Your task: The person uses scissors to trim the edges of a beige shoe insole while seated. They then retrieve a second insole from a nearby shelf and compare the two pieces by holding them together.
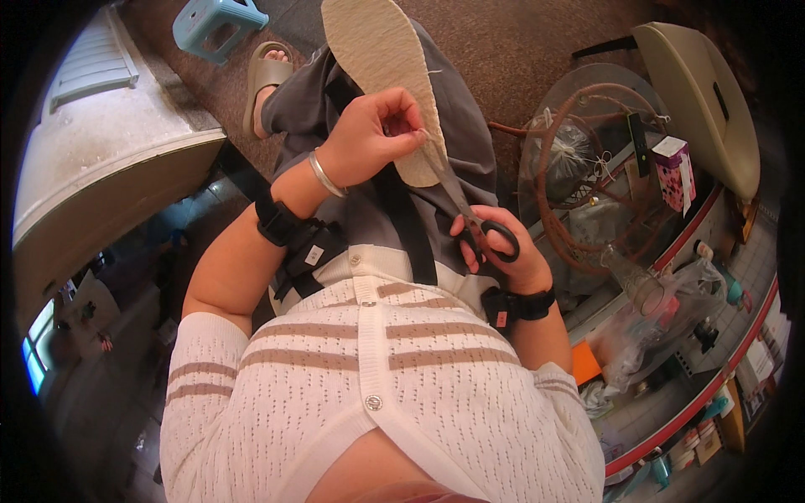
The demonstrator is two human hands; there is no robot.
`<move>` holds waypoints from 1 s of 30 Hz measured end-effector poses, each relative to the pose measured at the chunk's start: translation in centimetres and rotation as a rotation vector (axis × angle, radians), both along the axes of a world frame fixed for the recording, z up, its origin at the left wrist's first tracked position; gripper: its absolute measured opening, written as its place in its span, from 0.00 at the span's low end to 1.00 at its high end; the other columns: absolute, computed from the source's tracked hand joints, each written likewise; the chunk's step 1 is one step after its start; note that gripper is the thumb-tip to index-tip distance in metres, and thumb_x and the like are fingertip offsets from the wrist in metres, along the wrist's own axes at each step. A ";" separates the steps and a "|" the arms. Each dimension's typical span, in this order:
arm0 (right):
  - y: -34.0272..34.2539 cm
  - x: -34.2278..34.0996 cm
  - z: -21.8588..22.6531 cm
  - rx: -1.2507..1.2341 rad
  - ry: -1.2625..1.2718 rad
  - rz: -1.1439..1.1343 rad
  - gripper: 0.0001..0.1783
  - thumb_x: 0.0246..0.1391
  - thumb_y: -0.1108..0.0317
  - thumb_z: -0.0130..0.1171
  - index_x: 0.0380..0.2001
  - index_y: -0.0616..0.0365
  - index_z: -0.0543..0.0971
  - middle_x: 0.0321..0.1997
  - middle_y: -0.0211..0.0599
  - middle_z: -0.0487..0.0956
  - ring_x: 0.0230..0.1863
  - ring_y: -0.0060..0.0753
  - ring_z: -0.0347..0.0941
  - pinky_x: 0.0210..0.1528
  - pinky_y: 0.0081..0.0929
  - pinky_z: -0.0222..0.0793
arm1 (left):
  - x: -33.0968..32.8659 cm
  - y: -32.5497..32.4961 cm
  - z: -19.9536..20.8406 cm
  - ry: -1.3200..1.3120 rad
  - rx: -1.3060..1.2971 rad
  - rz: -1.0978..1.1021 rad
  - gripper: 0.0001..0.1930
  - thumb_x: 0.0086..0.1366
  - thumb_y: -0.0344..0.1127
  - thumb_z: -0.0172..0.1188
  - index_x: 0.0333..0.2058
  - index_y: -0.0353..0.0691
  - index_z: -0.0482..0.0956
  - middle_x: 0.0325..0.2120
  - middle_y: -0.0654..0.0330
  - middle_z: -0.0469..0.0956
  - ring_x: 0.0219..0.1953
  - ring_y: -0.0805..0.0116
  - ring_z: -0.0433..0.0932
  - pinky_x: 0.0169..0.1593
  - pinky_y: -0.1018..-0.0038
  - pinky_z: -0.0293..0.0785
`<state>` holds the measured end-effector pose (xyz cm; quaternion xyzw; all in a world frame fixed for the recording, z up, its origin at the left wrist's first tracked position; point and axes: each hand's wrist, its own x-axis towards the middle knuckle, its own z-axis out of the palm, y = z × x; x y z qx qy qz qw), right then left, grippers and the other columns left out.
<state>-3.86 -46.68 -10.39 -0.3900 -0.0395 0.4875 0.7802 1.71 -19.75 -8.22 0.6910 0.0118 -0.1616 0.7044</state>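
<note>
A beige woven shoe insole [377,59] lies along my lap, its heel end toward me. My left hand [369,138] pinches that near end, fingers closed on its edge and on a thin thread. My right hand [495,243] holds black-handled scissors [470,214] with fingers through the loops; the blades point up toward the insole's near edge, just below my left fingers. Both wrists wear black straps, and the left also has a silver bangle.
A round glass table [587,126] with a rattan frame stands at my right, holding plastic bags, a glass bottle and a small pink box [673,172]. A beige chair [704,92] is beyond it. A blue stool [214,23] and my sandalled foot [267,80] are on the brown floor.
</note>
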 end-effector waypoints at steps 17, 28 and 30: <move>4.9 3.0 5.6 -0.681 -1.409 0.203 0.15 0.30 0.77 0.65 0.27 0.58 0.74 0.33 0.38 0.71 0.36 0.42 0.71 0.35 0.33 0.69 | 1.9 0.2 -1.4 -0.118 -0.020 0.010 0.06 0.50 0.25 0.61 0.26 0.36 0.72 0.21 0.64 0.75 0.26 0.76 0.75 0.33 0.78 0.72; 9.3 2.4 6.8 -0.953 -1.560 0.511 0.21 0.31 0.78 0.62 0.36 0.57 0.75 0.35 0.44 0.74 0.39 0.52 0.71 0.37 0.40 0.67 | 1.3 0.5 0.3 -0.340 0.387 0.055 0.05 0.47 0.29 0.61 0.24 0.41 0.74 0.23 0.57 0.77 0.30 0.57 0.77 0.33 0.67 0.72; 9.7 2.0 7.4 -0.985 -1.590 0.550 0.21 0.33 0.78 0.61 0.37 0.57 0.75 0.35 0.45 0.74 0.38 0.53 0.71 0.36 0.41 0.67 | 1.1 0.9 1.1 -0.322 0.364 0.078 0.06 0.47 0.28 0.62 0.24 0.40 0.74 0.23 0.57 0.77 0.30 0.57 0.78 0.33 0.67 0.72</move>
